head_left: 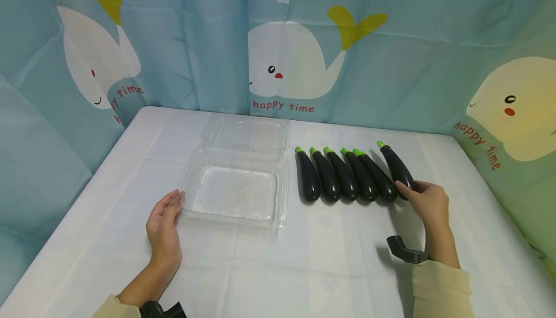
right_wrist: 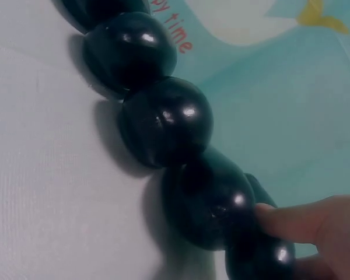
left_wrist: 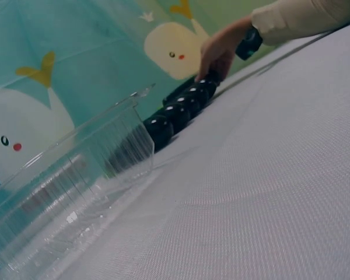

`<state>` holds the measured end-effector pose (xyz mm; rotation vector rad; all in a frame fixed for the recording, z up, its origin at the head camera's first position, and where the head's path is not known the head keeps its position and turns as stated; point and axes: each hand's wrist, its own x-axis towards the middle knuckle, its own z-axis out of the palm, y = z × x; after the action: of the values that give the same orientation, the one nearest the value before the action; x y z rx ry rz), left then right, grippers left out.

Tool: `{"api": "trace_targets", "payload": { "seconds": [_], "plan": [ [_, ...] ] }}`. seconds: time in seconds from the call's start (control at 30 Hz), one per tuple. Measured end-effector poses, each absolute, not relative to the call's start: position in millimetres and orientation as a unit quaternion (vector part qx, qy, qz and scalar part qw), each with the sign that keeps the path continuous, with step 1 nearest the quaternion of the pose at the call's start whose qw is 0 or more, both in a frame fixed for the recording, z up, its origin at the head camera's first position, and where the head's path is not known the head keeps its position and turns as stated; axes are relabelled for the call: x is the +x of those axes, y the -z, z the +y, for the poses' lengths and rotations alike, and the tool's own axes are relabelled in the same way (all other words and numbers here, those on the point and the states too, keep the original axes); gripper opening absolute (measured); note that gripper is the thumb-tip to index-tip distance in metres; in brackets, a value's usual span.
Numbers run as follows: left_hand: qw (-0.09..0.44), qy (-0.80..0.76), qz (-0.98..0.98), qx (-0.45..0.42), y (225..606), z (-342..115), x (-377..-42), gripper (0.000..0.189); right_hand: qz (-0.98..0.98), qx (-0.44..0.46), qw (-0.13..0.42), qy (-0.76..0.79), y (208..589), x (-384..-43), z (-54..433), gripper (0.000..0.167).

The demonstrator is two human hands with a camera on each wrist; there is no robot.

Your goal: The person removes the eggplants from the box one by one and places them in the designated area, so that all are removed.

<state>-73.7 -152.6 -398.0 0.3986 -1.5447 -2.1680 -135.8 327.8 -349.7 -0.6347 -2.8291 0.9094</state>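
My right hand (head_left: 427, 202) grips the lower part of a dark eggplant (head_left: 396, 166) with a green stem, at the right end of a row. Several more eggplants (head_left: 330, 175) lie side by side to its left, stems toward the back. In the right wrist view, the thumb (right_wrist: 297, 221) presses the side of the held eggplant (right_wrist: 259, 256), close beside its neighbour (right_wrist: 207, 201). On the left stands a clear plastic clamshell box (head_left: 234, 190), its lid folded back. My left hand (head_left: 165, 228) rests its fingers, fairly straight, at the box's left edge.
A white cloth covers the table (head_left: 304, 269). Behind it hangs a blue curtain (head_left: 217, 43) printed with whales, which also runs along both sides. The box's lid (head_left: 245, 132) lies near the back edge. Black straps (head_left: 406, 250) sit at the wrists.
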Motion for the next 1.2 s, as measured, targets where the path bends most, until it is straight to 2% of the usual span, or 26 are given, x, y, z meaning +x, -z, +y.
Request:
{"api": "trace_targets", "payload": {
  "seconds": [0.67,1.2],
  "plan": [
    [0.22,0.782,-0.565,0.147,396.8,-153.0,-71.8,0.027,-0.917,-0.223,-0.003,-0.332,356.4,-134.9,334.4,0.075],
    [0.224,0.784,-0.561,0.145,396.6,-151.8,-71.6,0.027,-0.921,-0.217,-0.016,-0.324,357.5,-135.2,333.0,0.077]
  ]
}}
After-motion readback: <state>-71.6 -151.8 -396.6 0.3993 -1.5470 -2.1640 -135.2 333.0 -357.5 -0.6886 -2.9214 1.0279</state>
